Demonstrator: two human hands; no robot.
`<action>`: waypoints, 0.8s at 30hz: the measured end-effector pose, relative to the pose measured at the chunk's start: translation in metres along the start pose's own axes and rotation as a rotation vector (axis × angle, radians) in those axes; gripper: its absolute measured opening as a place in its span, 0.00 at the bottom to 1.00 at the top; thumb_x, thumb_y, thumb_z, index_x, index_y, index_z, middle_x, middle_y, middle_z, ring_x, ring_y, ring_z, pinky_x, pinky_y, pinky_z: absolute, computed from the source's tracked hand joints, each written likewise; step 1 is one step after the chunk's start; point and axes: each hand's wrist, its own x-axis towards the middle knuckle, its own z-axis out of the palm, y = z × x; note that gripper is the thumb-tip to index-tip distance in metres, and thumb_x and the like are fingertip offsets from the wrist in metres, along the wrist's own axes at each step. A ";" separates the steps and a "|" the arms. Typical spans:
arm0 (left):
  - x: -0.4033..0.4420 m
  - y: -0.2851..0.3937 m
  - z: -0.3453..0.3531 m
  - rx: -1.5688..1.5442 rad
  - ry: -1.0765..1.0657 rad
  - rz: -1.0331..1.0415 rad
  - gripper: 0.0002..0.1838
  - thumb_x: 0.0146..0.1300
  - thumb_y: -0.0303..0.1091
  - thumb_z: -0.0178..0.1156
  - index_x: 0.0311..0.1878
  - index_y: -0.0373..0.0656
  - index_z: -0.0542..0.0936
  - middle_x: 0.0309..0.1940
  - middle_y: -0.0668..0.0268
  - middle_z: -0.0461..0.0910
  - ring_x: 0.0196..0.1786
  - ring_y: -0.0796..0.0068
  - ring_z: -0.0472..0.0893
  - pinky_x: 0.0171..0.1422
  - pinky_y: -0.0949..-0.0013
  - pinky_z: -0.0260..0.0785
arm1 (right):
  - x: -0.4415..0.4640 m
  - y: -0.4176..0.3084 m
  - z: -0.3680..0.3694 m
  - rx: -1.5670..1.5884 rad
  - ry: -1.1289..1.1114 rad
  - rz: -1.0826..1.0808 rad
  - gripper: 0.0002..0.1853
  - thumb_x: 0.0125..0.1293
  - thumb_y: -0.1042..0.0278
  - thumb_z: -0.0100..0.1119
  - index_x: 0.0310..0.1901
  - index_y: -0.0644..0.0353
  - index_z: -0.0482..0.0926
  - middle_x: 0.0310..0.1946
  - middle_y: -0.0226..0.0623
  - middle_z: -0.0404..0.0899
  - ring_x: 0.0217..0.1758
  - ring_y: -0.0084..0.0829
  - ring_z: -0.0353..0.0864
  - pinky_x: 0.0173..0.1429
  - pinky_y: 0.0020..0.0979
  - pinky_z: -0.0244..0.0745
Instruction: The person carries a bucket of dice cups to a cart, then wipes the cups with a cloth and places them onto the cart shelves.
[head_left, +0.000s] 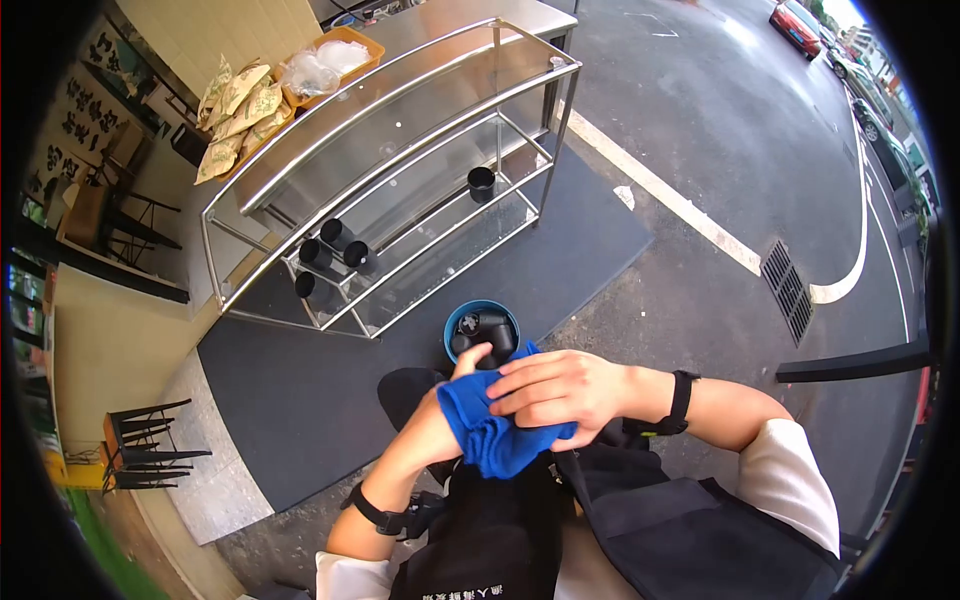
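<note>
A bunched blue cloth [490,432] is between my two hands, in front of my dark apron. My left hand [437,425] is under and beside the cloth, partly covered by it, with a finger pointing up past its edge. My right hand [560,393] lies over the cloth with its fingers curled onto it. Just beyond the hands, a round blue bucket [447,325] on the dark mat holds several black objects. Whether anything is wrapped inside the cloth is hidden.
A metal rack [400,160] with a glass-like shelf stands ahead, several black cups [482,184] on its lower level. Paper packets [240,105] and an orange basket [372,50] are behind it. Stools [150,445] stand left; a floor grate [787,292] lies right.
</note>
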 end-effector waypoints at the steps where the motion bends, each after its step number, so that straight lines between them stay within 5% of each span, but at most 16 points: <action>1: 0.004 0.006 0.002 -0.049 -0.047 -0.036 0.53 0.53 0.38 0.79 0.76 0.40 0.55 0.57 0.62 0.79 0.58 0.75 0.79 0.63 0.68 0.72 | 0.001 0.000 -0.004 0.116 0.094 0.037 0.13 0.59 0.59 0.65 0.39 0.60 0.80 0.49 0.42 0.85 0.58 0.46 0.84 0.65 0.47 0.77; 4: 0.015 -0.003 0.006 -0.203 -0.097 0.050 0.54 0.46 0.35 0.83 0.73 0.37 0.61 0.62 0.61 0.76 0.65 0.73 0.74 0.71 0.65 0.65 | -0.014 0.008 -0.003 0.297 0.354 0.433 0.15 0.49 0.69 0.61 0.40 0.63 0.81 0.39 0.42 0.86 0.45 0.39 0.88 0.53 0.37 0.81; 5: 0.022 -0.012 0.005 -0.266 -0.110 -0.016 0.51 0.47 0.37 0.83 0.71 0.35 0.65 0.63 0.61 0.76 0.67 0.72 0.71 0.74 0.64 0.61 | -0.026 0.011 0.001 0.441 0.466 0.720 0.18 0.48 0.70 0.59 0.42 0.68 0.81 0.38 0.41 0.86 0.43 0.35 0.87 0.52 0.34 0.80; 6: 0.023 -0.014 0.002 -0.313 -0.089 -0.060 0.51 0.46 0.41 0.83 0.71 0.34 0.66 0.66 0.58 0.73 0.69 0.67 0.72 0.74 0.63 0.61 | -0.026 0.017 0.009 0.684 0.761 0.877 0.22 0.49 0.68 0.58 0.47 0.69 0.80 0.39 0.40 0.85 0.43 0.34 0.86 0.53 0.35 0.81; 8: 0.022 -0.034 0.001 -0.508 -0.059 -0.068 0.52 0.47 0.41 0.83 0.72 0.34 0.65 0.67 0.58 0.72 0.70 0.66 0.71 0.75 0.62 0.60 | -0.037 0.042 0.019 1.141 1.138 0.851 0.27 0.50 0.67 0.56 0.54 0.69 0.76 0.46 0.42 0.83 0.48 0.41 0.85 0.57 0.38 0.80; 10: 0.030 -0.047 0.011 -0.693 0.114 0.048 0.53 0.49 0.42 0.82 0.73 0.35 0.61 0.67 0.59 0.71 0.70 0.68 0.70 0.75 0.63 0.60 | -0.042 0.057 0.039 1.452 1.154 0.819 0.32 0.53 0.68 0.54 0.62 0.68 0.70 0.59 0.48 0.77 0.62 0.44 0.78 0.69 0.45 0.72; 13: 0.064 -0.086 0.023 -0.720 0.360 0.189 0.48 0.50 0.44 0.81 0.69 0.36 0.65 0.62 0.61 0.73 0.66 0.69 0.73 0.72 0.64 0.62 | -0.027 0.068 0.068 1.718 1.208 0.885 0.30 0.55 0.68 0.54 0.62 0.66 0.70 0.57 0.45 0.78 0.61 0.41 0.78 0.70 0.41 0.71; 16: 0.098 -0.117 0.023 -0.662 0.582 0.201 0.45 0.50 0.45 0.81 0.65 0.36 0.67 0.58 0.62 0.74 0.62 0.70 0.74 0.70 0.64 0.64 | -0.046 0.117 0.104 1.496 1.272 0.965 0.28 0.56 0.68 0.53 0.61 0.65 0.71 0.55 0.43 0.78 0.58 0.40 0.79 0.66 0.40 0.73; 21: 0.148 -0.175 0.020 -0.701 0.792 0.140 0.44 0.52 0.42 0.80 0.65 0.35 0.66 0.58 0.60 0.74 0.62 0.68 0.74 0.69 0.64 0.64 | -0.047 0.157 0.147 1.649 1.552 1.188 0.24 0.57 0.70 0.52 0.58 0.62 0.73 0.49 0.38 0.79 0.52 0.35 0.80 0.60 0.36 0.75; 24: 0.180 -0.223 0.012 -0.483 0.937 0.087 0.47 0.54 0.39 0.78 0.69 0.35 0.59 0.61 0.55 0.71 0.63 0.65 0.73 0.71 0.61 0.63 | -0.043 0.154 0.187 1.469 1.433 1.383 0.24 0.55 0.72 0.52 0.57 0.62 0.73 0.47 0.37 0.79 0.49 0.34 0.80 0.57 0.35 0.77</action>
